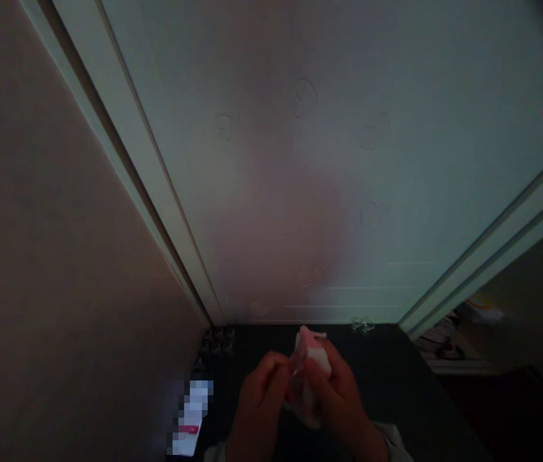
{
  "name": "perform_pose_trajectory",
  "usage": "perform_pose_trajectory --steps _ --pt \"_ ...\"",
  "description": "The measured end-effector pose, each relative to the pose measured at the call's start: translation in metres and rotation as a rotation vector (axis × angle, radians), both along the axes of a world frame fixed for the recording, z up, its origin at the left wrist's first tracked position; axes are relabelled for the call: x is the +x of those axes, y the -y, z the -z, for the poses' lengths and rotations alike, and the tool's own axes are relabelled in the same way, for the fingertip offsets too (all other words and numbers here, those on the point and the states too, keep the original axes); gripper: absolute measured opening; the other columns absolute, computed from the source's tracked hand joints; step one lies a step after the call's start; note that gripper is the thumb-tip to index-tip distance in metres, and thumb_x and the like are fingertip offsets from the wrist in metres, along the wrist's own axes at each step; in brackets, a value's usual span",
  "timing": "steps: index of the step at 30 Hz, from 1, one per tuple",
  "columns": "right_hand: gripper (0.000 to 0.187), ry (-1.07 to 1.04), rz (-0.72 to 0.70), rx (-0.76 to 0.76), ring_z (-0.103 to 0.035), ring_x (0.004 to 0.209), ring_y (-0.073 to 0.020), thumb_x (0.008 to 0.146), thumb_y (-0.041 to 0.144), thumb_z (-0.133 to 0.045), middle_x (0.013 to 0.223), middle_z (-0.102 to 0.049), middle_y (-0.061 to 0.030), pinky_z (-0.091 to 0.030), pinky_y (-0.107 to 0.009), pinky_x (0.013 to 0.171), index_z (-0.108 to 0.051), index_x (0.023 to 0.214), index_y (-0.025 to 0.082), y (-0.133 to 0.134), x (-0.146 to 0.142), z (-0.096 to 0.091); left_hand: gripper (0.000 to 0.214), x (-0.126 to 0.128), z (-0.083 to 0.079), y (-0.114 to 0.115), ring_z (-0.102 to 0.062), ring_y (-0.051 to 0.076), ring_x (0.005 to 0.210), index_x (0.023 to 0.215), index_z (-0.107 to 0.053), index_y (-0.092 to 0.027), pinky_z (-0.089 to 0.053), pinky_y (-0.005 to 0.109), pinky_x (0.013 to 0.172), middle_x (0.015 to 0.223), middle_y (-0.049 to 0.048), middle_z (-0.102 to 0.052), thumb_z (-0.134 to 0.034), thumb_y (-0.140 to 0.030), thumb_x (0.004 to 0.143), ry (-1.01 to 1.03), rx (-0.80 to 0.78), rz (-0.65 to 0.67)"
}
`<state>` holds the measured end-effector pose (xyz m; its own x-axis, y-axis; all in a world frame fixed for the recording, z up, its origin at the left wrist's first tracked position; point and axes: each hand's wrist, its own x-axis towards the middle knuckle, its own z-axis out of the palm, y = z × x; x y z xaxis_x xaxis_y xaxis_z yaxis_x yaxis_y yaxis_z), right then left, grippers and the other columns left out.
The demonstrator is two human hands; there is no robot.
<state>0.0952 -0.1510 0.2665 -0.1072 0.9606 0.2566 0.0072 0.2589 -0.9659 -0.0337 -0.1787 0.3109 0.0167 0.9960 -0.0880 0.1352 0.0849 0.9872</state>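
My two hands meet low in the middle of the head view, above the dark surface. The fingers of my right hand (pixel 341 391) are closed around a pink and white cloth (pixel 313 351), bunched up and soft-looking. My left hand (pixel 262 394) is closed, fingertips pinching at the cloth's left side. Between the hands a small clear object (pixel 296 377) with a curved, shiny edge shows in part. Dim light and my fingers hide most of its shape, so its kind cannot be told.
The dark tabletop (pixel 377 378) ends against a pale frosted panel (pixel 271 244) with heart patterns. Several small clear items (pixel 219 340) stand at the back left corner, and another clear item (pixel 362 325) lies at the back right. A lit phone (pixel 193 417) is at left, beside the wall (pixel 83 289).
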Motion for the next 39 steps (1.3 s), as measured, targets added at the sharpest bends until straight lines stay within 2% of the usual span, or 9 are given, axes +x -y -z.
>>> perform_pose_trajectory --steps 4,8,12,16,20,26,30,35,39 --pt "0.019 0.102 -0.026 0.071 -0.052 0.06 -0.0147 0.081 0.036 -0.054 0.072 -0.059 -0.0011 -0.045 -0.024 0.056 -0.062 0.086 0.019 0.001 -0.001 -0.002 0.019 -0.002 0.0 0.0 -0.054 0.017 0.073 0.083 -0.057 -0.018 -0.041 0.025 0.067 0.076 0.0007 -0.058 -0.04 -0.026 0.082 -0.025 0.033 -0.012" --pt "0.02 0.149 -0.069 0.09 -0.057 0.07 -0.0179 0.081 0.035 -0.054 0.082 -0.063 -0.0041 -0.048 -0.026 0.064 -0.063 0.089 0.019 0.002 -0.003 -0.009 0.019 -0.005 0.004 0.0 -0.054 0.018 0.071 0.083 -0.057 -0.017 -0.042 0.026 0.065 0.075 0.0012 -0.058 -0.042 -0.029 0.083 -0.044 0.052 -0.025" --pt "0.024 0.206 -0.128 0.053 -0.057 0.067 -0.0188 0.081 0.038 -0.053 0.074 -0.064 -0.0046 -0.047 -0.028 0.063 -0.066 0.081 0.018 0.001 -0.002 -0.016 0.019 -0.007 0.009 0.0 -0.053 0.016 0.067 0.082 -0.057 -0.017 -0.041 0.024 0.06 0.071 0.0003 -0.058 -0.047 -0.033 0.083 -0.056 0.056 -0.042" --pt "0.032 0.172 -0.168 -0.063 -0.06 0.078 -0.0228 0.08 0.042 -0.054 0.088 -0.068 -0.0087 -0.048 -0.034 0.073 -0.068 0.094 0.017 -0.002 -0.001 -0.01 0.019 -0.007 0.009 -0.001 -0.056 0.016 0.069 0.093 -0.054 -0.018 -0.042 0.024 0.061 0.074 0.0005 -0.06 -0.047 -0.033 0.084 -0.044 0.047 -0.053" --pt "0.042 0.085 -0.16 -0.158 -0.059 0.092 -0.0258 0.078 0.046 -0.056 0.103 -0.066 -0.0105 -0.046 -0.038 0.081 -0.064 0.109 0.019 -0.004 0.003 -0.001 0.02 -0.005 0.009 -0.002 -0.057 0.016 0.069 0.097 -0.053 -0.019 -0.043 0.024 0.062 0.074 0.0001 -0.06 -0.046 -0.033 0.085 -0.035 0.053 -0.008" --pt "0.042 -0.007 -0.267 -0.149 -0.06 0.086 -0.0238 0.081 0.047 -0.053 0.099 -0.067 -0.0098 -0.047 -0.037 0.078 -0.063 0.11 0.019 -0.003 0.007 -0.004 0.02 -0.007 0.007 -0.006 -0.058 0.017 0.073 0.096 -0.054 -0.019 -0.043 0.025 0.065 0.076 0.0012 -0.062 -0.045 -0.033 0.085 -0.061 0.06 -0.005" --pt "0.039 0.051 -0.283 -0.155 -0.06 0.083 -0.0236 0.083 0.046 -0.051 0.094 -0.067 -0.0093 -0.048 -0.037 0.075 -0.064 0.107 0.017 -0.001 0.007 -0.006 0.019 -0.011 0.003 -0.006 -0.058 0.017 0.075 0.094 -0.057 -0.019 -0.043 0.024 0.066 0.081 0.0016 -0.064 -0.046 -0.033 0.086 -0.114 0.109 0.001" --pt "0.04 0.19 -0.263 -0.127 -0.059 0.085 -0.0251 0.081 0.048 -0.053 0.094 -0.067 -0.01 -0.046 -0.04 0.079 -0.067 0.104 0.018 -0.002 0.011 -0.008 0.02 -0.018 0.005 -0.002 -0.058 0.016 0.074 0.094 -0.059 -0.021 -0.043 0.023 0.066 0.083 0.0012 -0.064 -0.046 -0.033 0.087 -0.152 0.129 0.044" --pt "0.04 0.135 -0.324 -0.177 -0.059 0.085 -0.025 0.078 0.049 -0.057 0.091 -0.068 -0.009 -0.046 -0.041 0.08 -0.068 0.101 0.019 -0.005 0.016 -0.005 0.021 -0.021 0.004 -0.001 -0.057 0.015 0.07 0.096 -0.059 -0.02 -0.042 0.023 0.063 0.078 0.0006 -0.063 -0.047 -0.035 0.086 -0.184 0.125 0.068"
